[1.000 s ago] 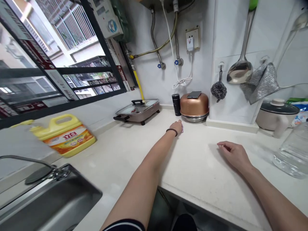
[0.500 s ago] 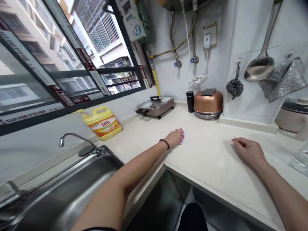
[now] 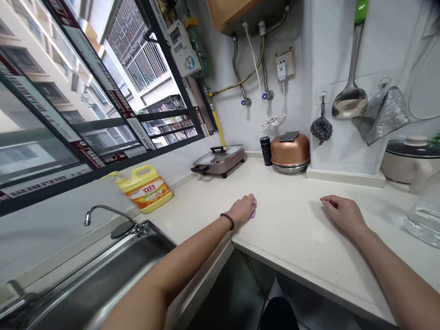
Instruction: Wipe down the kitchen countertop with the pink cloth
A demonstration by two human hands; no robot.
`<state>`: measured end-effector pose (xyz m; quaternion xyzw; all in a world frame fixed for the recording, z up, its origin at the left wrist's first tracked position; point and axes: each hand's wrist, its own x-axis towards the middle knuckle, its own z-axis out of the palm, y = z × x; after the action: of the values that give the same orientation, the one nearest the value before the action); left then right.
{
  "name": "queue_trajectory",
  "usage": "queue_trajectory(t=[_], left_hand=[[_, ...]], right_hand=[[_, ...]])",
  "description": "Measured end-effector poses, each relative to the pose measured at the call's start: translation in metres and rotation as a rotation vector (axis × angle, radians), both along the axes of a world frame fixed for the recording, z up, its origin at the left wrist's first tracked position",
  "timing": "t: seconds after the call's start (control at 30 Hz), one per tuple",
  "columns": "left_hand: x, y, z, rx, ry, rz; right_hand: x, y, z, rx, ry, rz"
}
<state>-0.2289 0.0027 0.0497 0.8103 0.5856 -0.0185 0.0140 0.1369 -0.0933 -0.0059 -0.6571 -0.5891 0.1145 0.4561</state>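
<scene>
My left hand is closed on a light purple cloth and presses it against the cream countertop, close to the inner corner of the L-shaped counter. Most of the cloth is hidden under the fingers; only a crumpled edge shows. A dark bead bracelet circles that wrist. To the right, my right hand is at the counter with its fingers loosely curled together and nothing visible in them. I cannot tell whether it touches the surface.
A steel sink with a faucet lies left, near a yellow detergent jug. Behind stand an electric pan, a black bottle and a copper-coloured bowl. At right are a clear container and a lidded pot.
My left hand with the cloth has come slightly nearer to the counter's front edge. The head view has turned a little right and up. The right hand keeps its curled pose.
</scene>
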Motion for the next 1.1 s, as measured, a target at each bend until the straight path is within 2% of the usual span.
queue_trajectory(t=[0.13, 0.23, 0.33, 0.43, 0.5, 0.57, 0.63, 0.7, 0.77, 0.93, 1.03, 1.1], left_hand=[[0.058, 0.050, 0.011, -0.014, -0.026, 0.107], [0.116, 0.062, 0.012, -0.028, -0.042, 0.088], [0.185, 0.042, 0.001, -0.060, -0.070, -0.050], [0.250, 0.011, -0.016, -0.090, -0.127, -0.278], [0.281, -0.001, -0.023, -0.111, -0.175, -0.481], [0.298, 0.001, -0.025, -0.130, -0.187, -0.580], [0.299, 0.014, -0.021, -0.115, -0.191, -0.517], [0.286, 0.034, -0.016, -0.079, -0.209, -0.373], [0.261, 0.058, -0.011, -0.040, -0.229, -0.244], [0.176, 0.108, 0.000, 0.026, -0.210, 0.039], [0.141, 0.118, 0.004, 0.039, -0.183, 0.131], [0.134, 0.113, 0.003, 0.042, -0.174, 0.134]], right_hand=[[0.001, 0.000, 0.002, 0.008, 0.009, -0.018], [0.001, 0.002, 0.004, 0.001, 0.013, -0.030], [0.003, 0.003, 0.004, 0.011, 0.013, -0.033], [0.006, 0.003, 0.004, 0.055, 0.014, -0.050], [0.011, 0.001, 0.003, 0.097, 0.020, -0.086], [0.015, 0.000, 0.003, 0.133, 0.025, -0.112], [0.018, -0.001, 0.002, 0.143, 0.023, -0.109], [0.019, -0.001, 0.002, 0.136, 0.025, -0.098], [0.017, -0.001, 0.002, 0.127, 0.034, -0.092], [0.010, -0.002, 0.005, 0.097, 0.036, -0.077], [0.008, -0.002, 0.006, 0.084, 0.025, -0.070], [0.007, -0.001, 0.007, 0.081, 0.020, -0.073]])
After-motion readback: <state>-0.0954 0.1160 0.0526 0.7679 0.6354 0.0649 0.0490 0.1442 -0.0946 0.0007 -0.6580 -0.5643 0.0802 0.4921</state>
